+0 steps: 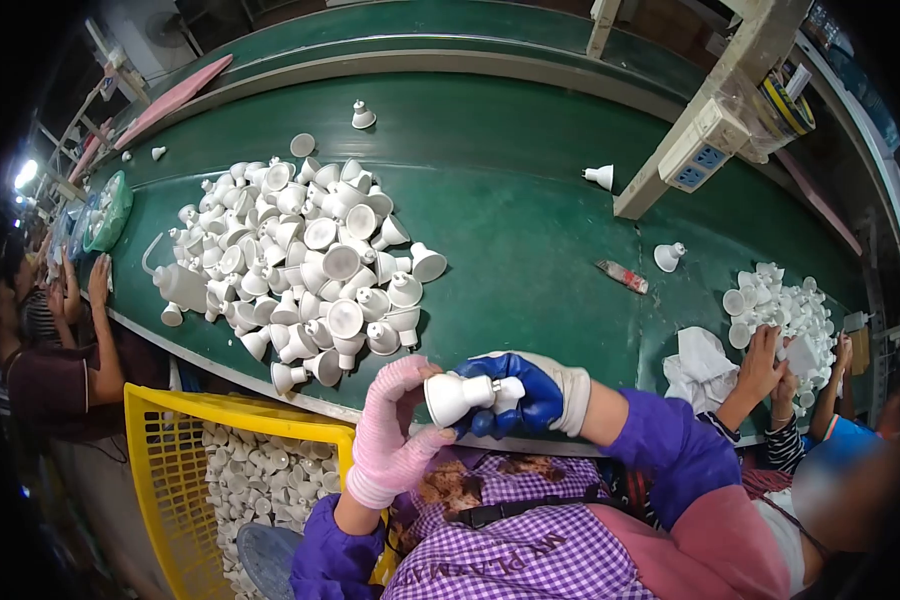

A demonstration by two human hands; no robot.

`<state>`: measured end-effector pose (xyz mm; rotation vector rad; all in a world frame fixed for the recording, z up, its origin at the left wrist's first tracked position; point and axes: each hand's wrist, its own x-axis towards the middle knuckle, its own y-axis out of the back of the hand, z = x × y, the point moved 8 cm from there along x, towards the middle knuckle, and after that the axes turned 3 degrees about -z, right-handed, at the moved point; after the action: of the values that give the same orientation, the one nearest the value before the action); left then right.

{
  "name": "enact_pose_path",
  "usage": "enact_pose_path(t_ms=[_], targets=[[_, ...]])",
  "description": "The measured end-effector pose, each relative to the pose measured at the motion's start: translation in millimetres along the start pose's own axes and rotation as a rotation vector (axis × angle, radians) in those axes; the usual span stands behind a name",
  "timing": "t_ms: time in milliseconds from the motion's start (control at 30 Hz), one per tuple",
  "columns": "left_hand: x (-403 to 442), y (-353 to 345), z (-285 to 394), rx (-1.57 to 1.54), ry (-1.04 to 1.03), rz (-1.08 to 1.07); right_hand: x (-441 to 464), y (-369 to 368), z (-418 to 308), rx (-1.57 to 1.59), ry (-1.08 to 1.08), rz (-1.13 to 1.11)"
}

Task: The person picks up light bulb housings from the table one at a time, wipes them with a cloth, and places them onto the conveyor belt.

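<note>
A white spotlight bulb (457,399) is held sideways in front of my chest, wide end to the left and pin base to the right. My left hand (400,432), in a pink striped glove, is closed around its wide rim with fingertips and thumb. My right hand (530,395), in a blue-coated white glove, is closed at the base end. A small white piece (510,390) shows against its fingers beside the pins; its kind I cannot make out. Beyond my left hand, a big heap of similar bulbs (320,235) lies on the green work surface (530,270).
A yellow crate (170,490) full of bulbs stands at lower left. A white squeeze bottle (180,285) borders the heap. Rightward are a white cloth (703,366), a small tube (622,276), a socket post (705,145), and a co-worker's hands (760,370) at another heap.
</note>
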<state>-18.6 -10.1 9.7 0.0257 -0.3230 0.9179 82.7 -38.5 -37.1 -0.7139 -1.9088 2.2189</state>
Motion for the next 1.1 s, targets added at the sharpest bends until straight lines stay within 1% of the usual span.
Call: enact_pose_path(t_ms=[33, 67, 100, 133, 167, 200, 233, 300, 367, 400, 433, 467, 500, 533, 567, 600, 633, 667, 700, 733, 800, 833, 867, 933, 967, 1000, 1067, 1100], targets=[[0.4, 4.6, -1.6, -0.051, -0.001, 0.063, 1.8, -0.9, 0.2, -0.052, 0.112, -0.029], [0.3, 8.2, -2.6, -0.102, -0.002, 0.125, 7.7, -3.2, 8.5, 0.130, 0.079, -0.133], [0.3, 11.4, -4.9, -0.092, 0.031, 0.195, 10.6, 4.2, 11.7, 0.129, 0.117, -0.093], [3.5, 11.1, -2.3, -0.089, 0.028, 0.199, 12.4, 9.6, 13.3, 0.125, 0.154, -0.052], [5.4, 15.5, -4.2, -0.037, 0.102, 0.260, 7.0, 7.5, 6.5, -0.215, 0.296, 0.097], [3.7, 20.4, -7.1, 0.015, 0.180, 0.321, 3.8, -5.5, 3.5, -0.559, 0.425, 0.164], [1.3, 23.8, -13.7, -0.043, 0.214, 0.341, 3.3, -12.5, 4.6, -0.590, 0.404, 0.155], [1.3, 22.9, -8.4, -0.090, 0.210, 0.370, 2.7, -14.7, 3.0, -0.629, 0.381, 0.144], [-1.2, 26.1, -7.0, -0.135, 0.204, 0.403, -7.7, -13.5, -16.5, -0.852, 0.577, 0.293], [-3.9, 28.8, -11.2, -0.216, 0.212, 0.428, -18.1, -21.5, -18.0, -0.774, 0.563, 0.357], [-6.4, 31.0, -14.5, -0.299, 0.221, 0.451, -23.9, -22.4, -25.1, -0.849, 0.620, 0.425], [-8.0, 33.7, -12.9, -0.300, 0.217, 0.458, -29.9, -23.3, -31.4, -0.922, 0.677, 0.493], [-9.7, 31.6, -17.5, -0.466, 0.278, 0.439, -36.5, -26.9, -35.9, -0.959, 0.682, 0.568], [-10.4, 26.9, -21.1, -0.633, 0.337, 0.415, -42.2, -27.7, -39.9, -0.998, 0.685, 0.593], [-10.2, 25.3, -19.1, -0.641, 0.333, 0.461, -47.0, -31.4, -43.0, -1.028, 0.726, 0.627], [-11.4, 26.3, -19.4, -0.644, 0.332, 0.465, -51.2, -35.0, -44.7, -1.055, 0.767, 0.661], [-13.0, 23.1, -23.3, -0.719, 0.382, 0.438, -49.9, -36.1, -43.9, -1.056, 0.765, 0.662], [-14.3, 19.4, -26.8, -0.794, 0.431, 0.410, -55.5, -52.8, -48.0, -1.320, 0.922, 0.709], [-15.0, 19.4, -28.0, -0.771, 0.453, 0.405, -61.6, -70.7, -47.1, -1.587, 1.077, 0.750], [-15.0, 19.9, -25.9, -0.776, 0.454, 0.405, -64.6, -76.8, -48.4, -1.588, 1.073, 0.755], [-15.8, 24.1, -21.4, -0.527, 0.526, 0.353, -60.1, -129.3, -21.7, -2.496, 1.205, 0.654], [-18.2, 25.0, -26.5, -0.515, 0.592, 0.347, -47.9, -130.3, -7.9, -2.763, 1.072, 0.534], [-16.0, 23.8, -21.9, -0.519, 0.594, 0.348, -38.7, -130.1, 7.2, -3.059, 0.993, 0.443], [-11.6, 22.2, -7.7, -0.186, 0.652, 0.252, -25.5, -120.5, 13.1, -3.183, 0.768, 0.412], [-10.2, 23.7, -6.0, -0.148, 0.614, 0.247, -24.8, -119.5, 12.1, -3.131, 0.741, 0.362], [-10.8, 25.3, -4.7, -0.150, 0.614, 0.247, -25.1, -122.2, 9.6, -3.131, 0.738, 0.362], [-5.7, 21.3, 12.6, 0.148, 0.503, 0.038, -19.9, -112.5, -5.4, -2.797, 0.363, 0.380], [-2.4, 19.1, 21.5, 0.233, 0.483, -0.037, -21.7, -114.7, -16.2, -2.524, 0.373, 0.428]])
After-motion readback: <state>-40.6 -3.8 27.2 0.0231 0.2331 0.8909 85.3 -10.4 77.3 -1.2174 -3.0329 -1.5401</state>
